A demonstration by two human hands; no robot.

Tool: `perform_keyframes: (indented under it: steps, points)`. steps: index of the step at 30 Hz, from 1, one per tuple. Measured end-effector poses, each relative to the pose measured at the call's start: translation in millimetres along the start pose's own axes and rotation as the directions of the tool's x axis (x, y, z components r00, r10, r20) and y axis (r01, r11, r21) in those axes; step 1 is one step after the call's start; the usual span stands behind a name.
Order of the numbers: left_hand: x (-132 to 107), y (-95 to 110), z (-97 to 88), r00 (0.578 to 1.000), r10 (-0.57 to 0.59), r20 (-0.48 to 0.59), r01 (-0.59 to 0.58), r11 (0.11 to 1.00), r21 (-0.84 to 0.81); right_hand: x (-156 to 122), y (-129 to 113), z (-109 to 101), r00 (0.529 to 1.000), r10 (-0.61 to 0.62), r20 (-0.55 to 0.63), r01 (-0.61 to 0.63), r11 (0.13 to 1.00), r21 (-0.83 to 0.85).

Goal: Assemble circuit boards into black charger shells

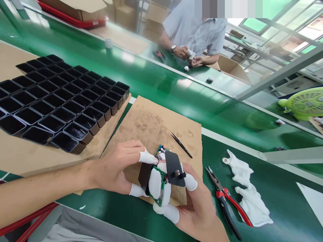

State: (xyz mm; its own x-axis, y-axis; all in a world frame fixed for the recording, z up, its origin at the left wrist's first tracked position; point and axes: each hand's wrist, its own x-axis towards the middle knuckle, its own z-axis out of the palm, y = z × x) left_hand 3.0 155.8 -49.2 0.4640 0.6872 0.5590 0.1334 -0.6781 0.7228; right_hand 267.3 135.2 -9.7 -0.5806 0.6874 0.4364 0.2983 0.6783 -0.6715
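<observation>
Both my hands wear white finger cots and meet over a brown cardboard sheet (156, 124). My right hand (194, 208) is closed round a small green circuit board (159, 188) with a black sheet-like part (174, 168) folded over it. My left hand (118, 168) pinches the top of that same assembly with thumb and forefinger. Black tweezers (181, 144) lie on the cardboard just beyond my fingers.
A tray of black square housings (58, 101) sits at the left on cardboard. Red-handled cutters (227, 205) and a white glove (248, 191) lie at the right. Across the green belt (151, 80) a person's hands (188, 55) work on a small part. A green fan (305, 104) stands far right.
</observation>
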Motion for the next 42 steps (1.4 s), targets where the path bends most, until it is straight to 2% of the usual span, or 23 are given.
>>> perform_keyframes:
  steps: [9, 15, 22, 28, 31, 35, 38, 42]
  points:
    - [-2, -3, 4.1, 0.998, 0.056, -0.017, -0.056, 0.998, 0.029, 2, -2, 5, 0.999, 0.002, 0.045, 0.0, 0.999, -0.045]
    - [-2, -1, 4.0, 1.0, 0.006, -0.003, -0.006, 1.0, 0.008, 1, 0, 9, 0.997, 0.058, 0.041, -0.057, 0.998, -0.026]
    - [-1, -1, 5.0, 0.999, -0.028, -0.016, 0.028, 0.999, -0.021, 2, 0, 10, 0.999, 0.036, -0.021, -0.035, 0.998, 0.049]
    - [0, -2, 5.4, 1.0, -0.029, -0.011, 0.028, 0.997, -0.067, 7, -4, 11, 0.994, 0.105, 0.007, -0.105, 0.985, 0.137]
    - [-1, -3, 5.6, 0.999, -0.048, 0.002, 0.048, 0.997, -0.065, 7, -4, 12, 0.995, 0.103, 0.013, -0.104, 0.987, 0.12]
    - [0, -3, 6.2, 0.999, -0.036, -0.017, 0.035, 0.997, -0.069, 7, -3, 14, 0.993, 0.109, -0.038, -0.106, 0.992, 0.072]
    - [1, -2, 6.6, 0.996, -0.087, -0.003, 0.087, 0.993, -0.077, 9, -2, 14, 0.993, 0.108, -0.042, -0.103, 0.99, 0.094]
    - [-1, -2, 7.3, 0.993, -0.121, 0.007, 0.122, 0.99, -0.074, 10, -2, 14, 0.985, 0.17, -0.014, -0.169, 0.983, 0.069]
